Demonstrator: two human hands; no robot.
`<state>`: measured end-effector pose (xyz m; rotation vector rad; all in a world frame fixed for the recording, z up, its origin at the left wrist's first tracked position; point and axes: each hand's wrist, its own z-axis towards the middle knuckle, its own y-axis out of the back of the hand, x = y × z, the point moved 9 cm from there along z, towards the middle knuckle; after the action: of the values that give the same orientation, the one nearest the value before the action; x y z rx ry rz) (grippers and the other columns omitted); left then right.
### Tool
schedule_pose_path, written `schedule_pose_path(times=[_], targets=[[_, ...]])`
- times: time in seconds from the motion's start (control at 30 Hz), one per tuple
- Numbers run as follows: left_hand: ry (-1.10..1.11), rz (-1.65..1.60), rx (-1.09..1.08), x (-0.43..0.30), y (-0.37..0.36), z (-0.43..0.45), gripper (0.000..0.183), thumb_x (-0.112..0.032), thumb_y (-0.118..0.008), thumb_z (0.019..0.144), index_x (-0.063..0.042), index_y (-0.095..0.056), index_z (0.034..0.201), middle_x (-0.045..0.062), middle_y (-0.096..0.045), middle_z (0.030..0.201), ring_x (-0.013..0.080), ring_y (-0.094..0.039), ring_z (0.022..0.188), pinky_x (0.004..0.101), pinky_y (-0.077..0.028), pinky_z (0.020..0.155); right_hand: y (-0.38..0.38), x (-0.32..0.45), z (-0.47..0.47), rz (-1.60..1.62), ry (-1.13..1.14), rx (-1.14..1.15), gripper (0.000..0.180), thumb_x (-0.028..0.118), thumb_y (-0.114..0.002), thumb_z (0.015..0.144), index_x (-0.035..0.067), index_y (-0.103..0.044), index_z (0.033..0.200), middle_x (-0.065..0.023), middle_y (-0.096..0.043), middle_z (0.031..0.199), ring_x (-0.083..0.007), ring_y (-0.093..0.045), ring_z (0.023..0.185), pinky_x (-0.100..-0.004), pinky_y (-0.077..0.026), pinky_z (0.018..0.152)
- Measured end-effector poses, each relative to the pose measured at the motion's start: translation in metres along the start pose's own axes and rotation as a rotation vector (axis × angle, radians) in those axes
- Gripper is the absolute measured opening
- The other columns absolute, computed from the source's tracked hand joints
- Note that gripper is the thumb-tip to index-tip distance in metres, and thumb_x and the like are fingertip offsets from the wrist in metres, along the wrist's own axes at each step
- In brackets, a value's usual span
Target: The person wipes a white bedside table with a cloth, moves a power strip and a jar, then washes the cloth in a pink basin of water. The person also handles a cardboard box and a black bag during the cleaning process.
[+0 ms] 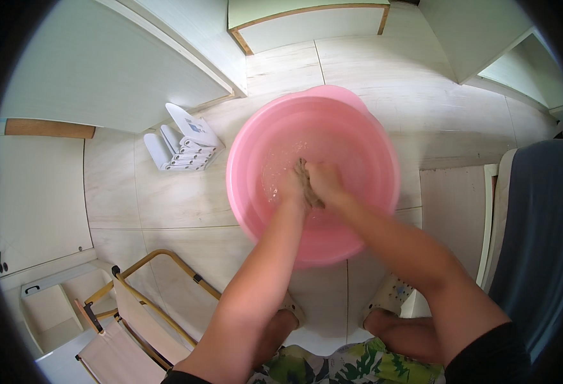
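A round pink plastic basin (236,192) stands on the tiled floor in front of me, with water and some bubbles inside. Over its middle, my left hand (291,185) and my right hand (325,182) are close together, both closed on a wet olive-brown cloth (312,194). The cloth shows between my fists, its lower end hanging towards me. Both hands are slightly blurred, and the parts of the cloth inside them are hidden.
A folded white plastic rack (190,151) stands on the floor left of the basin. A folding chair (166,259) with a beige seat is at the lower left. White cabinets (118,62) stand behind, and a bed or padded seat with a blue cover (536,216) is at the right.
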<state>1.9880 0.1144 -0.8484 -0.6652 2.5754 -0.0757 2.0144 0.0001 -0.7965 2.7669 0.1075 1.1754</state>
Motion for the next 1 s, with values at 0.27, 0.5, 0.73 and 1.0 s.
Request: schedule_pose_path(times=[0.27,0.5,0.73,1.0], targets=[[-0.005,-0.03,-0.02,-0.014,0.022,-0.026,0.026,-0.026,-0.043,0.096,-0.007,-0.059,0.106,0.009,-0.064,0.081,0.0227,-0.059,0.062,0.0391,-0.044,0.047,-0.019,0.04,-0.034,-0.443,0.213,0.126,0.038,0.031,-0.051,0.083,0.0,-0.072,0.084,-0.0234,-0.068,0.081,-0.0368,-0.067,0.075,-0.0454,-0.053,0.071],[-0.077,0.139,-0.075,-0.018,0.014,-0.005,0.039,-0.041,-0.04,0.1,-0.014,-0.053,0.076,0.0,-0.052,0.059,0.0177,-0.052,0.051,0.035,-0.04,0.045,-0.005,0.023,-0.022,-0.515,0.301,0.215,0.036,0.032,-0.049,0.084,0.005,-0.072,0.081,-0.0231,-0.068,0.082,-0.0356,-0.067,0.074,-0.0432,-0.05,0.072],[-0.964,1.545,-0.122,-0.108,-0.02,-0.074,0.026,-0.022,-0.06,0.089,-0.003,-0.059,0.106,0.019,-0.058,0.105,0.0315,-0.058,0.098,0.0426,-0.049,0.078,0.021,0.075,-0.028,-0.973,0.604,0.138,0.019,0.024,-0.059,0.079,0.011,-0.072,0.086,-0.0162,-0.061,0.113,-0.0332,-0.059,0.101,-0.0432,-0.049,0.085],[-0.975,1.925,-0.029,-0.044,-0.013,-0.066,0.058,-0.019,-0.07,0.079,-0.018,-0.051,0.134,0.019,-0.049,0.12,0.0332,-0.048,0.114,0.0434,-0.042,0.098,0.008,0.046,-0.005,-1.066,0.747,0.047,0.036,0.02,-0.07,0.077,0.016,-0.065,0.112,-0.0143,-0.046,0.136,-0.0381,-0.05,0.119,-0.0424,-0.049,0.091]])
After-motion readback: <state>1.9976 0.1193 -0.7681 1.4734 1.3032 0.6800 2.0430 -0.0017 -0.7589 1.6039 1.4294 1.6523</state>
